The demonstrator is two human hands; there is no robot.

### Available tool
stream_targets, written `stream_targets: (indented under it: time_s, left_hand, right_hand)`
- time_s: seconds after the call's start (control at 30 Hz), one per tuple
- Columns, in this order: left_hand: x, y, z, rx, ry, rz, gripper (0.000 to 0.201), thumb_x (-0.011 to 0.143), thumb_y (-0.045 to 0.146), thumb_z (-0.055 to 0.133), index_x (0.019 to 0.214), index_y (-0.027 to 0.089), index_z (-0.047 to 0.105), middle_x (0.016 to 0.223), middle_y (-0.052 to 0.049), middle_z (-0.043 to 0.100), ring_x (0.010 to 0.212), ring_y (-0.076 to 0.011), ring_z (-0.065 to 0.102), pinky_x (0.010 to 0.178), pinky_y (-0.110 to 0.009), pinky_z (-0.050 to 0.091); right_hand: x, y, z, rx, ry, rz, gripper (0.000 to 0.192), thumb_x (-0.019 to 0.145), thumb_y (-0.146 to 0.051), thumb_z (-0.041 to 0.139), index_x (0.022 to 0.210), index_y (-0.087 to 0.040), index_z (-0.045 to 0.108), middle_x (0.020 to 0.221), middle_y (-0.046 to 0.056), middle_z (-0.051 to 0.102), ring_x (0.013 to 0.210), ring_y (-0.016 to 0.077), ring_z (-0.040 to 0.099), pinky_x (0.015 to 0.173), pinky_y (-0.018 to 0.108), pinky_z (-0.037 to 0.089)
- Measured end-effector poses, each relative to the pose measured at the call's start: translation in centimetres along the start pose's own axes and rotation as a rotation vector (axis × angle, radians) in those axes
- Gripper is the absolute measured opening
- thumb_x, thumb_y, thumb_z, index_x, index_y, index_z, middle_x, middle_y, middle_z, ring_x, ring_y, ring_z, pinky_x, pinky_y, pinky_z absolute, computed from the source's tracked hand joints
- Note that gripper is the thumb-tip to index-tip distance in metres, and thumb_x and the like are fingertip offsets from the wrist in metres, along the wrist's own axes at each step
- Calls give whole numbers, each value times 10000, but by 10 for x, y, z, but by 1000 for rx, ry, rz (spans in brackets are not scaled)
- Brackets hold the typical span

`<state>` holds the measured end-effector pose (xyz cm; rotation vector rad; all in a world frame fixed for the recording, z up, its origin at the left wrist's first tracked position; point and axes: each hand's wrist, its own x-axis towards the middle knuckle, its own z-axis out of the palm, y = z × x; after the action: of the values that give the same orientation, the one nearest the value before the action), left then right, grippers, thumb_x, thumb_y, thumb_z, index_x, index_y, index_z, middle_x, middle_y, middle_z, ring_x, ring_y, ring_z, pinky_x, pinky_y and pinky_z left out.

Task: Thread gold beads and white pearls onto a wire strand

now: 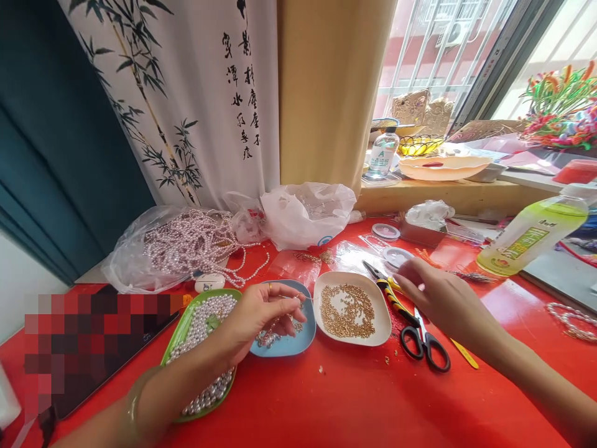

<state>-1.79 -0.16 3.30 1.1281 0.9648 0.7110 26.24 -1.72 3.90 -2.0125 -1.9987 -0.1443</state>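
Red plastic covers the worktop [326,404], and closest to the camera the person's two bare forearms reach out over it. On the left wrist sits a pale bangle [133,401]. Just beyond it the left hand [259,317] hovers above a blue dish [298,342] that holds a few mixed beads; its grip is pressed together, thumb against forefinger, pinching a fine thread [305,298] that runs off to the right toward the other hand. Under the left forearm lies a green tray [180,339] filled with white pearl beads. Right of the blue dish, touching it or nearly so, stands a white dish [382,326] with a spread of small gold beads [347,311].

The right hand [438,298] is held over the worktop just past the white dish, fingers loosely curled; whether its grip closes on the thread's far end cannot be told. Beneath it lie yellow-and-black pliers [392,295] and black-handled scissors [424,345], crossing one another.

Farther back, a clear bag of pearl strands [191,242] rests near the curtain, a white plastic bag [303,214] beside it. A green drink bottle [532,236] lies tilted at the right.
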Motion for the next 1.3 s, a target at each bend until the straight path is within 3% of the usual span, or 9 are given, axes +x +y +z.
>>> stream_targets:
  time_s: [0.13, 0.23, 0.33, 0.5, 0.73, 0.87, 0.97, 1.03, 1.3]
  left_hand:
    - [2, -2, 1, -19, 10, -3, 247, 654, 294, 601, 841, 133, 587, 562, 8, 554, 439, -57, 468, 448, -186, 342]
    - [2, -3, 2, -18, 41, -45, 239, 634, 275, 617, 821, 126, 609, 558, 22, 520, 452, -44, 438, 444, -170, 327]
    - [2, -3, 1, -29, 64, -82, 237, 628, 287, 619, 802, 126, 629, 592, 14, 519, 502, -50, 437, 458, -163, 338]
    - [6, -4, -5, -78, 123, -54, 235, 642, 287, 604, 828, 146, 634, 693, -15, 571, 621, -93, 489, 546, -191, 409]
    - [7, -4, -4, -158, 151, -45, 212, 648, 235, 623, 840, 145, 620, 744, -26, 589, 658, -90, 531, 622, -189, 445]
    - [6, -2, -6, -209, 154, -37, 185, 649, 212, 631, 822, 147, 616, 723, -16, 586, 644, -81, 531, 621, -184, 454]
    - [7, 3, -11, -233, 178, 6, 176, 654, 185, 627, 826, 149, 612, 735, -15, 590, 659, -82, 539, 627, -189, 465]
    - [7, 8, -15, -247, 194, 53, 173, 657, 167, 623, 827, 140, 612, 742, -21, 598, 674, -86, 549, 640, -194, 469]
    - [13, 28, -38, -404, 184, 205, 144, 693, 72, 558, 824, 94, 615, 714, -48, 613, 644, -85, 567, 639, -184, 478]
  right_hand:
    - [-24, 38, 18, -56, -56, 166, 344, 788, -494, 316, 847, -199, 482, 766, 56, 622, 596, 201, 580, 458, 262, 360]
    - [-25, 53, 33, -16, -89, 141, 403, 775, -535, 319, 891, -185, 479, 925, 83, 599, 793, 224, 579, 544, 279, 409]
    - [-21, 52, 39, -34, -100, 126, 406, 776, -533, 320, 872, -173, 482, 918, 84, 588, 846, 217, 560, 595, 282, 422]
    - [-33, 36, 34, -319, 37, 181, 297, 824, -407, 306, 811, -179, 497, 832, 80, 580, 758, 221, 572, 467, 263, 384]
    - [-57, 40, 45, -219, 71, -210, 413, 797, -443, 400, 1050, -132, 503, 1040, 121, 565, 971, 256, 485, 794, 392, 426]
    - [-61, 37, 42, -186, 93, -200, 355, 810, -375, 405, 1034, -132, 536, 1024, 119, 579, 962, 256, 501, 790, 411, 439]
    - [-61, 21, 34, -138, 193, -221, 326, 827, -329, 381, 1016, -113, 537, 1038, 144, 564, 953, 250, 517, 785, 413, 447]
    - [-62, 1, 30, -52, 211, -357, 292, 830, -287, 382, 1038, -134, 519, 1061, 131, 557, 976, 229, 514, 783, 382, 459]
    - [-49, -91, 38, 103, -33, -832, 366, 800, -161, 402, 1162, -148, 449, 1161, 92, 525, 1066, 209, 458, 856, 356, 422]
